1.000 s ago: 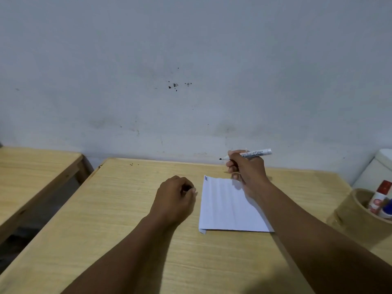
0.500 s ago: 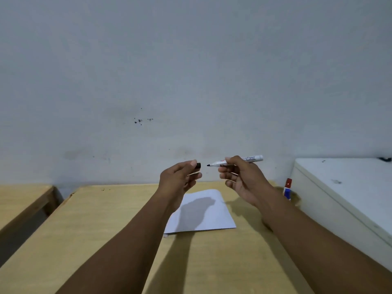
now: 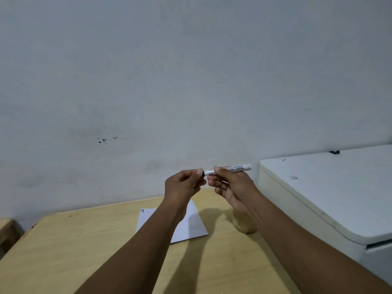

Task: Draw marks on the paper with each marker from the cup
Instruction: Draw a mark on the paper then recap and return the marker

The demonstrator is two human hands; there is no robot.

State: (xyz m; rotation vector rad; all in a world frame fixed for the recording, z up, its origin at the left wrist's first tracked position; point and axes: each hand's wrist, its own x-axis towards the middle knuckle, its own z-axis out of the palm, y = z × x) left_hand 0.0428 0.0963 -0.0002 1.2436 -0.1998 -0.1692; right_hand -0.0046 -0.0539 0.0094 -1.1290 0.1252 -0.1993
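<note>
Both hands are held raised above the wooden table [image 3: 84, 251], in front of the grey wall [image 3: 191, 71], with the forearms extended forward and converging. The right hand [image 3: 231, 185] is turned palm inward; one white marker [image 3: 230, 169] is pinched between its thumb and forefinger, the remaining fingers being loosely curled beneath. The marker is held nearly level, its rear end pointing right and its dark tip end pointing left. The left hand [image 3: 184, 184] is closed at the fingertips around a small dark cap [image 3: 203, 172], which is held against the marker's tip end; whether the cap is fully seated cannot be told. One sheet of white paper [image 3: 191, 225] is seen lying flat on the table below the hands, partly covered by the left forearm. Two short dark strokes [image 3: 142, 210] are counted at its far left corner. One tan cup [image 3: 244, 224] is noted on the table just right of the paper, mostly hidden behind the right wrist; its contents cannot be seen. One white cabinet [image 3: 328, 198] stands to the right of the table.
</note>
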